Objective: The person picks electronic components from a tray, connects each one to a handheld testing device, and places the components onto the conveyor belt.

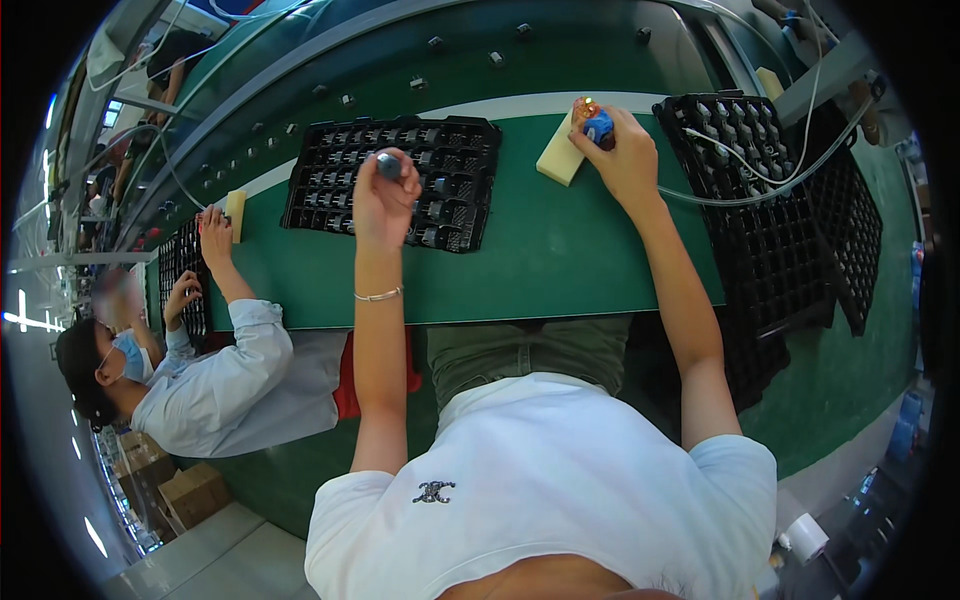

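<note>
L hand (385, 195): closed on small dark cylindrical part (389, 165), raised above black parts tray (330, 150). R hand (625, 150): wrapped round blue tool (598, 127) w/ lit tip, beside pale foam block (560, 160); clear hose (750, 185) runs right over 2nd black tray (800, 270). All on green desk (560, 270). Risk (est.): part slips from fingertip grip into tray; hose snags tray cells if R hand pulls away.

Green tabletop (560, 270): matt, smooth, rubber-like surface. Black moulded plastic compartment tray (395, 180): dull sheen. Pale yellow block (558, 158): matt, foam-like. Small dark cylindrical part (389, 165): smooth, slightly glossy. Thin wrist bracelet (378, 295): bright metal. Clear hose (760, 190): glossy plastic.
</note>
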A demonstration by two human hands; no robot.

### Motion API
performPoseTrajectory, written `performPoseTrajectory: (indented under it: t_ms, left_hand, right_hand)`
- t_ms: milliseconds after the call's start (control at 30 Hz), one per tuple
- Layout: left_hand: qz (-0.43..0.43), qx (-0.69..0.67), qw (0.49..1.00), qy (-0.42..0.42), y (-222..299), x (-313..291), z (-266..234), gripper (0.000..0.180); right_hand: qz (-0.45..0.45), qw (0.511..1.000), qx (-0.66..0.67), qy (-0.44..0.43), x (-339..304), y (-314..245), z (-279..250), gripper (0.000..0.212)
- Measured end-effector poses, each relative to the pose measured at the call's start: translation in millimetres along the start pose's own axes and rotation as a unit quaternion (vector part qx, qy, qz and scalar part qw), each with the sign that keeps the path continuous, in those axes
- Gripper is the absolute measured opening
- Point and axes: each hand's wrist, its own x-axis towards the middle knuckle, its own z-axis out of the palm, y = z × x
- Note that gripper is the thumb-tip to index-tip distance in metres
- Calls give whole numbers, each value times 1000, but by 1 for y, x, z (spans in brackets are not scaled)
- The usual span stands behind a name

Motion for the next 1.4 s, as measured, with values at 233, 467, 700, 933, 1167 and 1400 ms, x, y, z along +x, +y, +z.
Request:
performPoseTrajectory:
  t_ms: [233, 467, 700, 933, 1167, 1400]
  left_hand:
    - [18, 128, 991, 38, -35, -14, 20, 35]
    - [47, 142, 987, 57, -40, -14, 25, 34]
    - [75, 146, 984, 67, -43, -15, 25, 31]
    - [84, 169, 980, 61, -46, -17, 27, 30]
    - [90, 163, 981, 54, -46, -16, 29, 30]
    - [89, 173, 979, 58, -46, -17, 30, 27]
  right_hand:
    - [23, 995, 86, -48, 5, 1, -6, 38]
    - [4, 992, 64, -110, -1, -7, -11, 38]
    - [-9, 996, 38, -77, -5, -6, -7, 40]
    - [-4, 997, 38, -65, -3, 3, -5, 41]
    - [-21, 998, 23, -59, -4, 2, -2, 39]
    - [-44, 998, 27, -29, -6, 9, 3, 39]
